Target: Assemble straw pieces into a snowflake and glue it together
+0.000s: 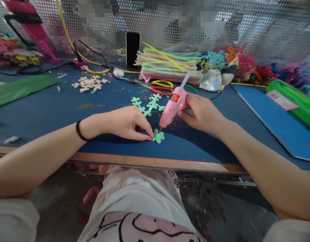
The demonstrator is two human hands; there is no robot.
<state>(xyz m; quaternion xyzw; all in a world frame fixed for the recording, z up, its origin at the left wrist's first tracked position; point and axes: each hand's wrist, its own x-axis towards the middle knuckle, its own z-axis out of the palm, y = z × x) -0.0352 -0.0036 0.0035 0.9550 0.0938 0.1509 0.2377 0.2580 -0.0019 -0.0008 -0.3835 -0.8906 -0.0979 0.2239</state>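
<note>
Near the table's front edge lies a small mint-green fuzzy flower (158, 136). My left hand (131, 123) is closed in a pinch on its left petal, thumb and forefinger together. My right hand (201, 111) is wrapped round the handle of a pink hot glue gun (173, 107). The gun tilts down to the left, its nozzle at the flower's middle; whether it touches cannot be made out. A clear glue stick (186, 79) juts from its back. Just behind my left hand lie mint-green branched fuzzy pieces (152, 105).
Red and yellow-handled scissors (162, 90) lie behind the gun. Beyond are a bundle of pastel pipe cleaners (170, 64), an upright phone (133, 49) and a white snowflake shape (89, 83). A blue board (278, 121) lies right, a green sheet (23, 87) left. A pink bottle (38, 37) stands back left.
</note>
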